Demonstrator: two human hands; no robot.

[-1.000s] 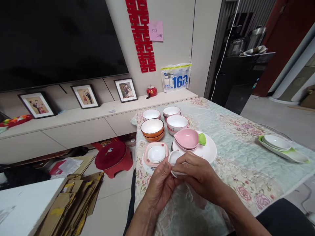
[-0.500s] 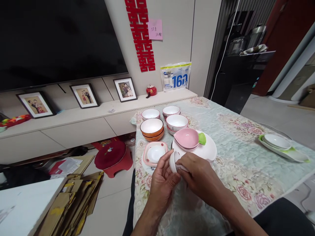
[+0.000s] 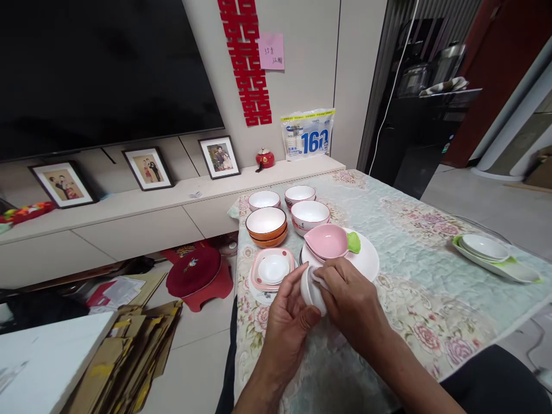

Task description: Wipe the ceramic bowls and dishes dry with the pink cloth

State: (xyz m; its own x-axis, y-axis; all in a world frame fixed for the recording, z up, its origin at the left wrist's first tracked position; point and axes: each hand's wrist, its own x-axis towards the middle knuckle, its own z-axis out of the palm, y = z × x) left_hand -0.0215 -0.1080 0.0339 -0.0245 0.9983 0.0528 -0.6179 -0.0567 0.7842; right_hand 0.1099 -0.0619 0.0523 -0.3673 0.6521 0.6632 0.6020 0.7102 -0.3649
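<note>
In the head view, my left hand (image 3: 290,313) is closed around a small white bowl (image 3: 307,290), held tilted on its side above the near part of the table. My right hand (image 3: 351,296) pinches a thin white wipe (image 3: 319,279) against the bowl's rim and inside; its fingers hide much of the wipe. Just beyond my hands, a pink bowl with a green leaf-shaped handle (image 3: 330,240) sits on a large white plate (image 3: 366,259). To their left, a small white dish (image 3: 274,268) rests in a pink square dish (image 3: 255,275).
Stacked orange bowls (image 3: 265,230) and red-rimmed white bowls (image 3: 310,215) stand farther back on the flowered tablecloth (image 3: 414,276). A long green-white dish (image 3: 513,271) with small dishes on it lies at right. A red stool (image 3: 194,276) and flattened cardboard (image 3: 116,356) are on the left.
The small bowl has turned in my left hand, showing more of its outer side. My right fingers have shifted slightly upward along its rim with the wipe.
</note>
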